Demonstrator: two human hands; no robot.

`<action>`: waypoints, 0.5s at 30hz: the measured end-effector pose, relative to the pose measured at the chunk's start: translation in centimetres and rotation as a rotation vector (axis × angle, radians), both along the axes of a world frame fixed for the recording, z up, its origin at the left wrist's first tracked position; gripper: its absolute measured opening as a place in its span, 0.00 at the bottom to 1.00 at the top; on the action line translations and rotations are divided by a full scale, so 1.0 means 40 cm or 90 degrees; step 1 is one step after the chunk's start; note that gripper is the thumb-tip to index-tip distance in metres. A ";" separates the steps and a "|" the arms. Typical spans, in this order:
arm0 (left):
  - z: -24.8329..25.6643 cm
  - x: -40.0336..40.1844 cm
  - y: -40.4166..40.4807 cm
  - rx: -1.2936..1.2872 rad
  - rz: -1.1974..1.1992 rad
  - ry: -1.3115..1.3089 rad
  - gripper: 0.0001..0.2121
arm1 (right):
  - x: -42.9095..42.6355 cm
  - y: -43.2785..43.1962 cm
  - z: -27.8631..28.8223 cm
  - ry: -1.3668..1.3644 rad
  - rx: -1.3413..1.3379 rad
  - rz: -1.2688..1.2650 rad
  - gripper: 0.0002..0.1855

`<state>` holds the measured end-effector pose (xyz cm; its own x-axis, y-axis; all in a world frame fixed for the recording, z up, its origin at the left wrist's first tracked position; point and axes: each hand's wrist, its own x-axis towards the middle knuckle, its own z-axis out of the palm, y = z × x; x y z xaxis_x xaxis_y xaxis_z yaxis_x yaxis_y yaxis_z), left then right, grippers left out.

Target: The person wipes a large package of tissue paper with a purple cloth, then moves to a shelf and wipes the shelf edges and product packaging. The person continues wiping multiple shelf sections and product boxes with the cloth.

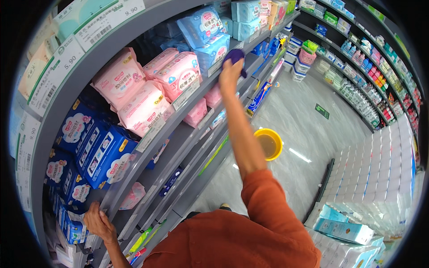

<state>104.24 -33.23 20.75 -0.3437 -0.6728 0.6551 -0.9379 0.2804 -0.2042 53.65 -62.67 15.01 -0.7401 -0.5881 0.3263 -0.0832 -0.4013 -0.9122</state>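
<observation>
My right hand (231, 72) holds a dark purple cloth (234, 57) against the front edge of a grey store shelf (209, 82), beside blue sanitary pad packs (211, 50). Lower left, my left hand (99, 222) rests at the shelf's front edge, next to a blue pack (72, 224); its fingers are partly bent, and whether they grip the edge is not clear. Between the hands, pink packs (144, 107) and dark blue packs (104, 157) stand on the same shelf behind price tags.
A yellow bucket (269, 144) with murky liquid stands on the grey floor (295, 110), right of my right arm. Stacked white wrapped packs (368, 167) stand at the right. Plastic storage boxes (300, 68) are piled by the far shelves. Lower shelves hold more packs.
</observation>
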 end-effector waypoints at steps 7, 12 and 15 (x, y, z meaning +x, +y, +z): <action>-0.005 0.030 0.018 0.002 0.023 -0.014 0.10 | 0.241 0.165 0.001 0.024 -0.065 0.050 0.36; -0.004 0.018 0.006 -0.002 0.013 -0.020 0.10 | -0.143 -0.114 -0.050 0.055 -0.052 -0.111 0.26; -0.009 0.022 0.003 -0.016 0.002 -0.017 0.09 | -0.294 -0.226 -0.075 0.052 -0.055 -0.165 0.13</action>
<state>105.11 -33.12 20.41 -0.3585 -0.6580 0.6623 -0.9332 0.2717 -0.2352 41.89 -71.71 12.03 -0.8308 -0.3502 0.4325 -0.2656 -0.4335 -0.8611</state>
